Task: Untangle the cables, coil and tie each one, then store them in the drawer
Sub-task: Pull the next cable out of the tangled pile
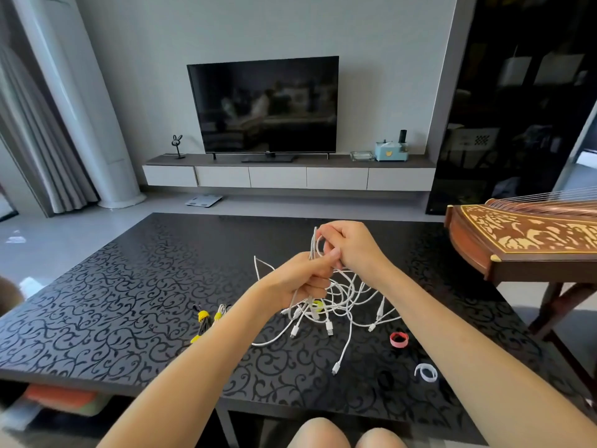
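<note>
Hanging limp over the black scroll-patterned desk [129,286], the tangle of thin white charging cables [350,297] looks light, floppy, snag-prone; left grip [303,279] clenches its strands, right grip [350,244] pinches loops above. Surest hold is likely the plug ends [329,328].

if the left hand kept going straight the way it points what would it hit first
Most likely the right hand: the left hand, gripping the white cables, points up and away straight at it, and its thumb looks nearly against it already. Depth between them is unclear.
</note>
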{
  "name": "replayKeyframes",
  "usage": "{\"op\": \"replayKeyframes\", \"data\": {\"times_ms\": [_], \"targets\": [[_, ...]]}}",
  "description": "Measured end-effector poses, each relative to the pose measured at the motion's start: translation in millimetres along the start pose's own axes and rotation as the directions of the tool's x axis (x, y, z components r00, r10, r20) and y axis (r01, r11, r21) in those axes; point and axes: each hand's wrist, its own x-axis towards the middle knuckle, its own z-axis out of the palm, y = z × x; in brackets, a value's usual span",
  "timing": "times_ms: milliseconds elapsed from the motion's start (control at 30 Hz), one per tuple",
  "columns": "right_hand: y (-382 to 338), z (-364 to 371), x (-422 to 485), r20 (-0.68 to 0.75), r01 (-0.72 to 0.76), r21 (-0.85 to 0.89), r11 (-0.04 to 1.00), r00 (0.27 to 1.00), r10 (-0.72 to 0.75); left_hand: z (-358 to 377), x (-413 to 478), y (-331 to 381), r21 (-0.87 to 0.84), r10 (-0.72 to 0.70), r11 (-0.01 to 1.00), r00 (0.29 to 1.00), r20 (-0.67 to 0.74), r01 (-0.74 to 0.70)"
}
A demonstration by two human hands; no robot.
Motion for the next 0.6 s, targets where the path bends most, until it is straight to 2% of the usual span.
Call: {"op": "replayKeyframes", "data": {"times_ms": [167, 233, 333, 400, 500, 600], "targets": [[6.6, -4.6, -0.3, 0.025, -0.035, -0.006, 0.999, 0.999, 0.036, -2.2, 0.4, 1.4, -0.023, -0.055, 0.998, 0.998, -0.025, 0.055], [8.7, -6.7, 0.9, 0.051, -0.044, 0.016, 0.999, 0.998, 0.043, -1.5, -0.5, 0.8, 0.007, -0.082, 0.997, 0.993, -0.084, 0.083], [12.6, -9.2, 3.4, 0.045, -0.036, 0.034, 0.999, 0.998, 0.035, 2.9, -1.3, 0.5, 0.048, -0.044, 0.997, 0.98, -0.192, 0.054], [16.2, -12.3, 6.0, -0.003, -0.036, 0.001, 0.999, 0.999, 0.036, 3.4, -2.6, 0.7, -0.028, -0.022, 0.999, 0.972, -0.233, 0.016], [22.8, -23.5, 6.8, -0.047, -0.056, 0.022, 0.998, 0.997, 0.057, 1.9, -7.5, 1.5, -0.183, -0.003, 0.982, 0.981, -0.194, -0.033], [32.3, -31.1, -0.1, -0.031, -0.057, -0.021, 0.998, 0.998, 0.056, 3.9, -9.4, 3.8, -0.403, 0.022, 0.911, 0.987, -0.158, -0.084]]}}
